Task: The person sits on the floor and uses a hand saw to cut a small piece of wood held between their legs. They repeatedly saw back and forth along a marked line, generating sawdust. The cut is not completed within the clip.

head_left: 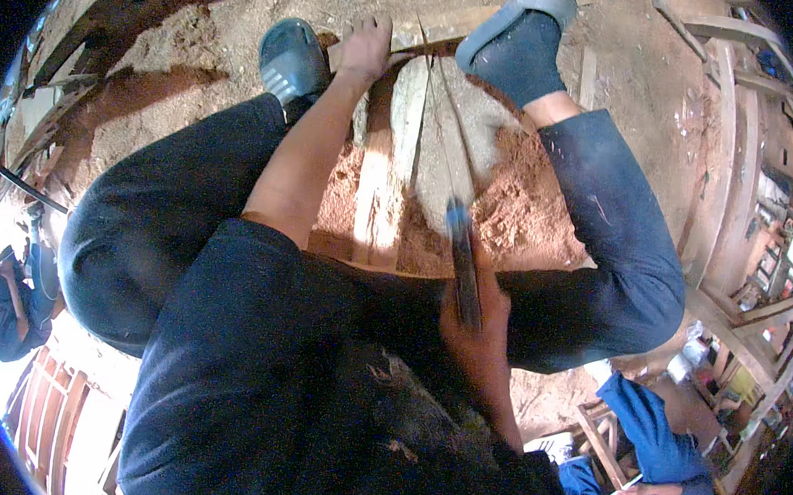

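Observation:
My right hand (pixel 477 304) is wrapped round the dark handle of a handsaw (pixel 459 146), and motion blurs it a little. The saw's thin blade runs away from me, its far end crossing a wooden board (pixel 444 28) that lies between my feet. Over the left end of that board my left hand (pixel 364 50) is closed, pressing down beside my left shoe. Beneath the blade, a pale flat slab (pixel 461 114) and upright wood strips (pixel 384 191) lie on reddish sawdust.
Timber beams (pixel 91 10) lie at far left, and a wooden frame (pixel 730 151) stands on the right. One person in blue (pixel 654 449) is at lower right, holding a thin white stick. Another person (pixel 20 299) is at the left edge. Sawdust (pixel 190 40) covers the ground.

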Motion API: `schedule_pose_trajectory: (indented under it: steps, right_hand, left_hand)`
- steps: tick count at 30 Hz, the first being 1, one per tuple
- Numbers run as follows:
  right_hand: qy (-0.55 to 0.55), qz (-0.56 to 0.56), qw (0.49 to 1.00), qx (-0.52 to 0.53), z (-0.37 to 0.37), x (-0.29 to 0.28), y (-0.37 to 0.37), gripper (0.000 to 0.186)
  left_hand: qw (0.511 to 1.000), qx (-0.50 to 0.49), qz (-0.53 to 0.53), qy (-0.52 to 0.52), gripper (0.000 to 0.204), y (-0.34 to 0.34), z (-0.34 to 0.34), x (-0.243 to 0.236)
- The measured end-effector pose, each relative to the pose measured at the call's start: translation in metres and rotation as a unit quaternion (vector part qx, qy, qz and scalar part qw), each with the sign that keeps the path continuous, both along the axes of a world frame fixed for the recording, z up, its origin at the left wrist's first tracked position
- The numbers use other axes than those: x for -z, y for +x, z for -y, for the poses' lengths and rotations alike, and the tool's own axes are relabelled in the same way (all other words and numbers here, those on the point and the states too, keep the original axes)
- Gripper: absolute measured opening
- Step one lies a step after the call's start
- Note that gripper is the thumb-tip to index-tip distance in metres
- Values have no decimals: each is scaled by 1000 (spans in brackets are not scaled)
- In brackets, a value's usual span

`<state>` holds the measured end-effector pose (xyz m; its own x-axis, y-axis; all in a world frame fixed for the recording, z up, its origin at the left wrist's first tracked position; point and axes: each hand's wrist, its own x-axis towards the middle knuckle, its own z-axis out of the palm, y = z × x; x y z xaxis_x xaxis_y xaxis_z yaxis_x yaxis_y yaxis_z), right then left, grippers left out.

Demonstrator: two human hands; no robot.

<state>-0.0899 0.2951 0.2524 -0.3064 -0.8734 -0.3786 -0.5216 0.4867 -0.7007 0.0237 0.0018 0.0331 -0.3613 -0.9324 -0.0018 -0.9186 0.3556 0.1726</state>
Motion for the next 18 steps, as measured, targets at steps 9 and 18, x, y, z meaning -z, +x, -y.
schedule_pose_trajectory:
  steps: [9,18]
  right_hand:
    - [67,18,997,21,-5,-17,6,57]
    - [-24,26,999,3,-14,23,-1,56]
  left_hand:
    - [999,11,-29,20,82,4,21,-5]
    - [989,7,-45,139,79,4,23,-2]
